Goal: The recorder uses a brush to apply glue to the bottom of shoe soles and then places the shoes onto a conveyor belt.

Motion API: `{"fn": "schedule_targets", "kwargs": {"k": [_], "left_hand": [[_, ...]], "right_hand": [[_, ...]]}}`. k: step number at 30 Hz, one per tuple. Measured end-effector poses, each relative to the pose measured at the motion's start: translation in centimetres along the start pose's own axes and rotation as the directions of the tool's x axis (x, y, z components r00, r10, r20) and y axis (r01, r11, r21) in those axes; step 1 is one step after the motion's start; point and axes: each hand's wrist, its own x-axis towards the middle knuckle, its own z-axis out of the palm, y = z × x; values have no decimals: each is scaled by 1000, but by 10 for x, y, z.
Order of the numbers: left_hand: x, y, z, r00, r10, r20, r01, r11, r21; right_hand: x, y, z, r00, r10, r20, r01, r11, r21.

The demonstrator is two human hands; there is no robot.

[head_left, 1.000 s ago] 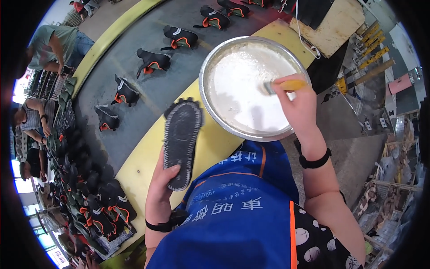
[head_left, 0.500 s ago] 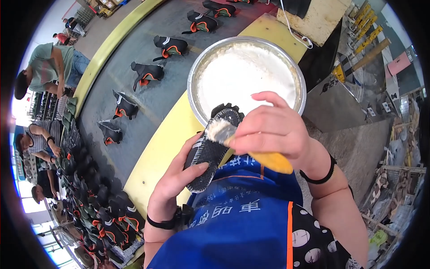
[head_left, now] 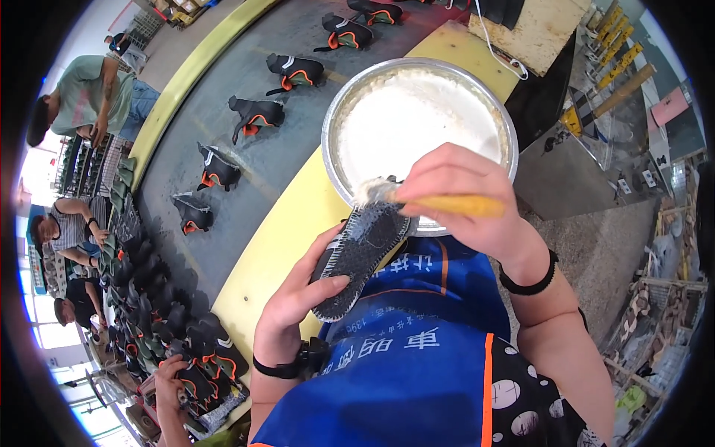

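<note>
My left hand [head_left: 298, 302] is wrapped around a black shoe upper [head_left: 365, 246], thumb on its flat underside, which has white zigzag stitching along the edge. The underside faces up and looks wet towards the far end. In my right hand [head_left: 465, 197] is a brush with a yellow handle [head_left: 450, 205]. Its pale, coated bristles [head_left: 372, 192] touch the far end of the underside. Just beyond stands a wide metal basin [head_left: 333, 160] holding a thick white liquid [head_left: 417, 123], partly hidden by my right hand.
A dark conveyor belt [head_left: 253, 171] carries several black and orange shoe uppers [head_left: 257, 115]. More are heaped at the left [head_left: 153, 298], where another person's hand [head_left: 171, 376] reaches in. Co-workers stand beyond the belt. A white cable [head_left: 488, 37] hangs near the basin.
The brush has moved up to the far end of the shoe's underside, and its handle has swung from slanting down to nearly level. Another person's hand has come in at the lower left.
</note>
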Motion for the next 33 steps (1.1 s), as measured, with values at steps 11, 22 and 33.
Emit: {"fn": "schedule_targets", "kwargs": {"k": [11, 22, 33], "left_hand": [[-7, -15, -2, 997, 46, -55, -44, 998, 39], [-11, -28, 8, 969, 229, -95, -224, 972, 65], [-15, -37, 8, 926, 349, -140, -302, 912, 277]], "right_hand": [[0, 1, 10, 982, 38, -185, -51, 996, -71], [-15, -5, 41, 885, 140, -445, -160, 987, -8], [-9, -13, 37, 913, 68, -401, -126, 985, -118]]}}
